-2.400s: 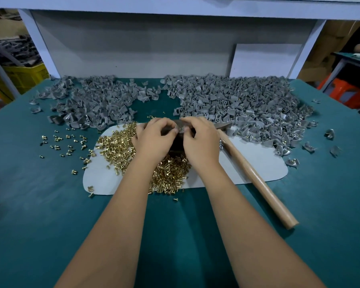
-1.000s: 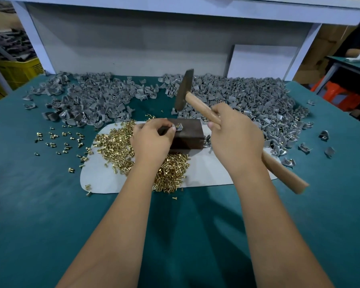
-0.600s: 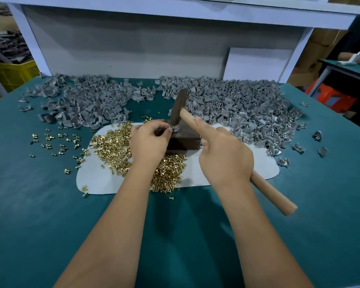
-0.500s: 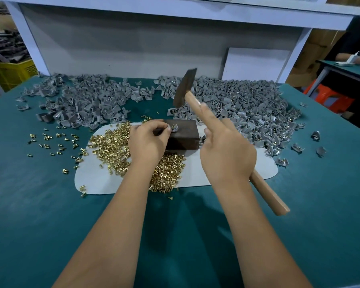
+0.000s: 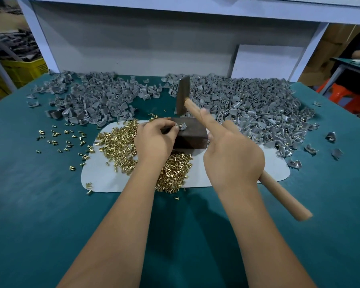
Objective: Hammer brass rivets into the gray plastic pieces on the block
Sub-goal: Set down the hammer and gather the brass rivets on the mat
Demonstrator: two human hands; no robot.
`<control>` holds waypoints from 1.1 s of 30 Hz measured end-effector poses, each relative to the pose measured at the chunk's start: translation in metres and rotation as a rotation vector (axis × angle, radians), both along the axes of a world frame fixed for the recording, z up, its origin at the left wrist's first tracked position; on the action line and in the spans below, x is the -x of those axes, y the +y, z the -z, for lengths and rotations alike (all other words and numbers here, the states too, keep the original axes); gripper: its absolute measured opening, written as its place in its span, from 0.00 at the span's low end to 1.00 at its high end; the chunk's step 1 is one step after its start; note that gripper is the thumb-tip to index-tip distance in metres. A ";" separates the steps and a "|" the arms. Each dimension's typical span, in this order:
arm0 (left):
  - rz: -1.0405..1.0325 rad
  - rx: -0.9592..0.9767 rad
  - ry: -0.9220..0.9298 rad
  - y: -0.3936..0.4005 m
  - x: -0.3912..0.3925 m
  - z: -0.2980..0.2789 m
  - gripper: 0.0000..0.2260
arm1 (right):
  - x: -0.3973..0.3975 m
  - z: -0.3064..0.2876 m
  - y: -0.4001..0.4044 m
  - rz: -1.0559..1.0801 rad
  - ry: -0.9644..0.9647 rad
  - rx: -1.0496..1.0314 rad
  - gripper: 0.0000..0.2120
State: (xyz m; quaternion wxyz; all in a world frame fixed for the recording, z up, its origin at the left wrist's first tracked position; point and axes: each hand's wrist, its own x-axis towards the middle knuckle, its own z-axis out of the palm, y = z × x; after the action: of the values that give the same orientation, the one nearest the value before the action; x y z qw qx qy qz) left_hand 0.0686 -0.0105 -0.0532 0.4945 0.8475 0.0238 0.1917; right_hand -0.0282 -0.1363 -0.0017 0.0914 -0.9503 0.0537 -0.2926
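Note:
A dark brown block (image 5: 192, 134) sits on a white mat (image 5: 227, 175). On the block's top lies a small gray plastic piece (image 5: 183, 127) with a brass rivet in it. My left hand (image 5: 154, 140) pinches that piece at its left side. My right hand (image 5: 233, 156) grips the wooden handle of a hammer (image 5: 283, 196), index finger stretched along it. The dark hammer head (image 5: 183, 96) hangs raised above the block, a little blurred.
A heap of brass rivets (image 5: 121, 142) covers the mat's left part, with loose ones (image 5: 60, 136) scattered on the green table. Two piles of gray plastic pieces (image 5: 247, 107) (image 5: 96, 100) fill the back. A white backboard (image 5: 133, 42) stands behind them.
My right hand picked the hammer up from the table, struck down on the piece and lifted again; the head stays raised above the block. My left hand keeps holding the piece.

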 end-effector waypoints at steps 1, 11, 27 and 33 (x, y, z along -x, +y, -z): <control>-0.001 -0.030 -0.012 0.000 0.001 0.000 0.07 | 0.001 -0.001 0.003 -0.006 -0.026 -0.029 0.31; -0.007 -0.010 0.014 0.000 0.001 -0.001 0.05 | -0.003 0.005 0.002 -0.001 0.013 0.011 0.30; -0.019 -0.014 0.042 -0.001 0.001 -0.001 0.03 | -0.004 0.009 0.000 0.017 0.050 0.011 0.32; -0.045 -0.037 0.055 -0.003 0.000 -0.001 0.04 | 0.000 0.006 0.005 0.002 -0.028 -0.014 0.31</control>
State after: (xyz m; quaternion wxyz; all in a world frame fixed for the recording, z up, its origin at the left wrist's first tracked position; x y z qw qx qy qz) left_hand 0.0689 -0.0134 -0.0520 0.4736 0.8606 0.0528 0.1798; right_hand -0.0279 -0.1314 -0.0074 0.0984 -0.9454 0.0552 -0.3056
